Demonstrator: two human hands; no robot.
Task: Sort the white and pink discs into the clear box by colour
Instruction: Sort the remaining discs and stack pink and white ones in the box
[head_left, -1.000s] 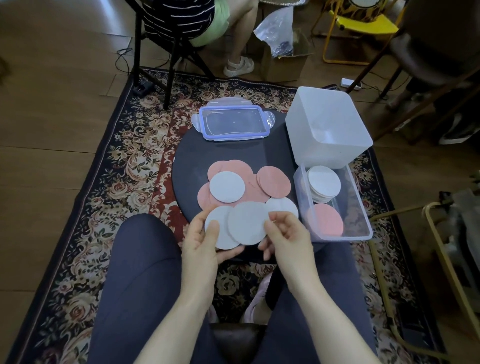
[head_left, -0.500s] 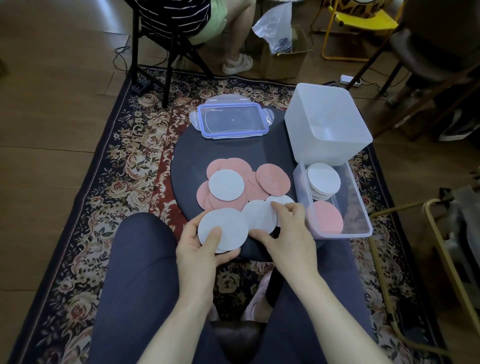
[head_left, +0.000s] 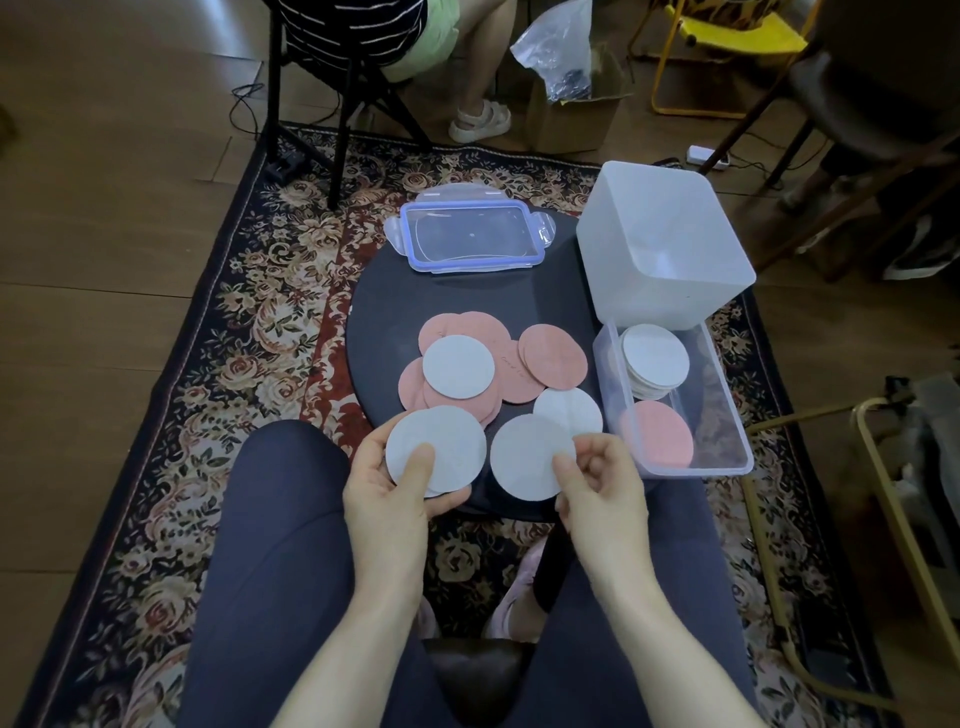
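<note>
Well, from my remote seat the round dark table fills the middle, its near edge cut off by my knees. At its right edge the clear box hangs partly over the rim, its far end hidden under a frosted white tub. Inside the box I see a stack of white discs toward the far end and pink discs at the near end (how many I cannot count through the wall). A clear lid with a blue rim lies at the table's far edge. Loose pink discs overlap mid-table, one white disc on top of them and another near the box. My left hand grips a few stacked white discs, thumb on top; the lower ones barely show. My right hand pinches a single white disc by its right edge.
</note>
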